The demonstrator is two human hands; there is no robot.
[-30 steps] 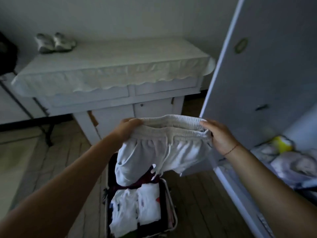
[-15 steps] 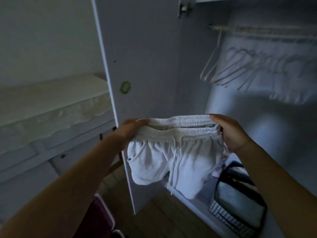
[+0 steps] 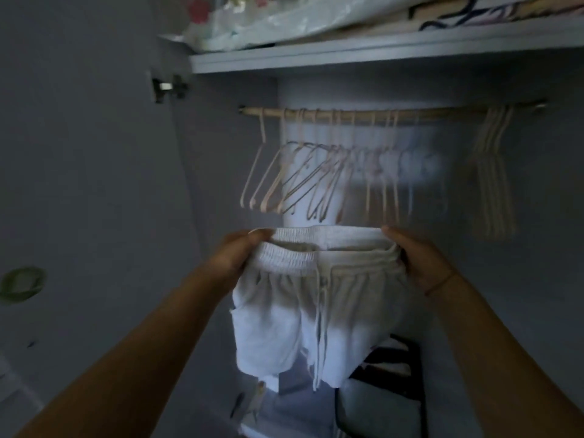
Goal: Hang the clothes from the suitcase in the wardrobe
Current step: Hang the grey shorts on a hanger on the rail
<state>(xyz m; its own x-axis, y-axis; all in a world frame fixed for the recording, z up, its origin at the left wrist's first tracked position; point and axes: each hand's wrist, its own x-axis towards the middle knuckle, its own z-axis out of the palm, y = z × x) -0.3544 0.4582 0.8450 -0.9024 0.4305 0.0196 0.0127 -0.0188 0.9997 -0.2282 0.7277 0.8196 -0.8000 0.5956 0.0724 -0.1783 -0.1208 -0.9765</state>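
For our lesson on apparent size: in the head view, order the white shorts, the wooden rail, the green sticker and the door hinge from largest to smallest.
1. white shorts
2. wooden rail, long but thin
3. green sticker and door hinge: these look alike and the sticker is blurred, so they are left unranked.

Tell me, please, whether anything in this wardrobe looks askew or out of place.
Mildly, yes: the left hangers on the rail hang slanted and bunched, while the right hangers hang straight. A plastic bag juts past the end of the shelf above. The shorts look fine.
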